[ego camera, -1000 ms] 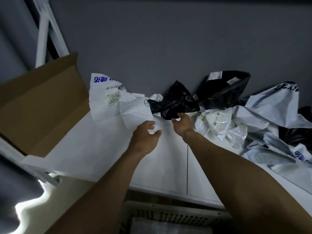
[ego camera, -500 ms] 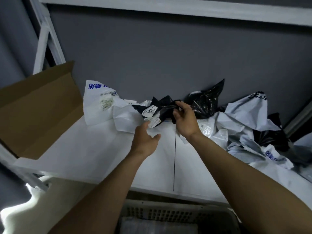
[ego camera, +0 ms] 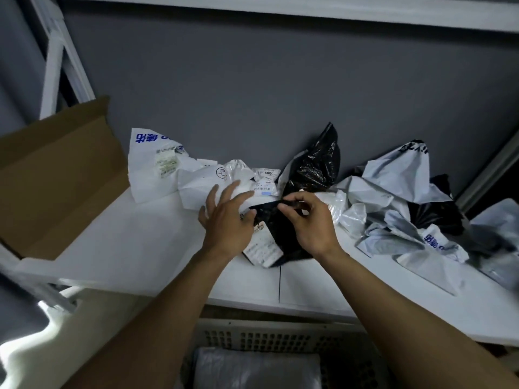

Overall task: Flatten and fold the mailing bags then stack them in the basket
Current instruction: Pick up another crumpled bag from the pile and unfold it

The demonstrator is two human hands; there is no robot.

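Observation:
A crumpled black mailing bag (ego camera: 276, 234) with a white shipping label lies on the white shelf (ego camera: 134, 248) in front of me. My right hand (ego camera: 309, 223) pinches its upper edge between thumb and fingers. Just left of that bag, my left hand (ego camera: 229, 217) hovers with fingers spread and straight, holding nothing. Behind them sits a heap of white mailing bags (ego camera: 174, 169) and another black bag (ego camera: 314, 164) propped against the wall. The white perforated basket (ego camera: 269, 338) stands below the shelf edge, with a folded pale bag (ego camera: 255, 369) inside.
An open brown cardboard box (ego camera: 56, 175) occupies the shelf's left end. More grey, white and black bags (ego camera: 404, 197) are piled at the right. A grey wall backs the shelf, with a white frame post at upper left.
My right hand has pulled the black bag out of the heap toward the shelf front. My left hand let go of the white bag and spread its fingers.

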